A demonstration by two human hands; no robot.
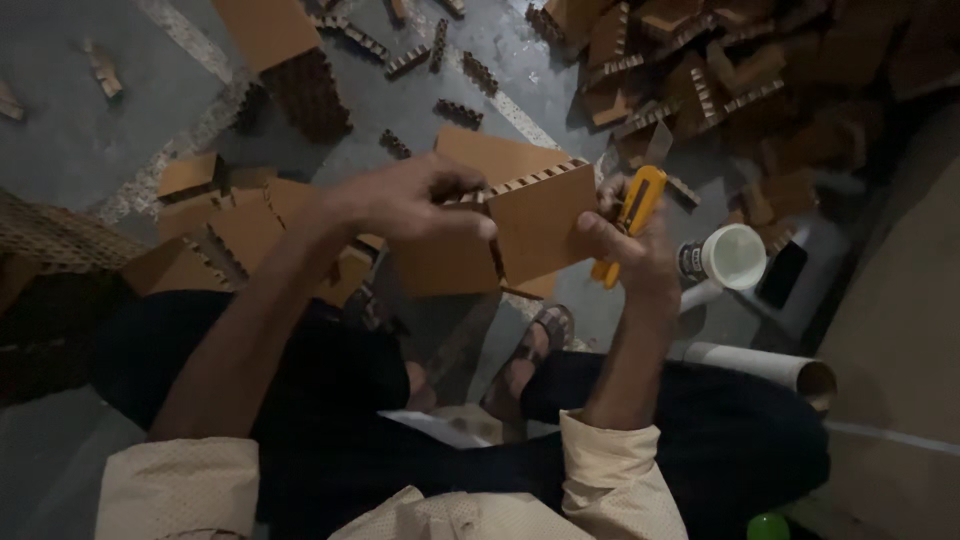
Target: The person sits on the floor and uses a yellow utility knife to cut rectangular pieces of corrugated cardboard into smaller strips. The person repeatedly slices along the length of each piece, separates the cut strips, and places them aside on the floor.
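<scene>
Left hand: your left hand (pixel 425 200) is closed around the top edge of a cardboard piece (pixel 535 220), thumb on the near face and fingers curled over the far side.
Right hand: your right hand (pixel 630 245) is wrapped tight around a yellow utility knife (pixel 632 210), whose blade end points up and away from you, just beside the right edge of the cardboard piece.
Cardboard piece: it is a brown, roughly square panel held up in front of you between both hands, above your lap, tilted slightly, with a notched strip running along its upper edge.
Behind it: a second cardboard sheet (pixel 480 155) shows just past the held panel; you cannot tell whether your left hand grips it too.
Feet: your sandalled foot (pixel 535 345) rests on the grey floor (pixel 80 130) below the panel.
To your right: a white plastic jar (pixel 733 256) lies near your right hand, and a cardboard tube (pixel 770 368) lies beside your right leg.
To your left: flat cardboard pieces (pixel 215 225) are stacked on the floor.
Far side: a heap of notched cardboard strips (pixel 690 70) is piled at the upper right, well apart from your hands.
</scene>
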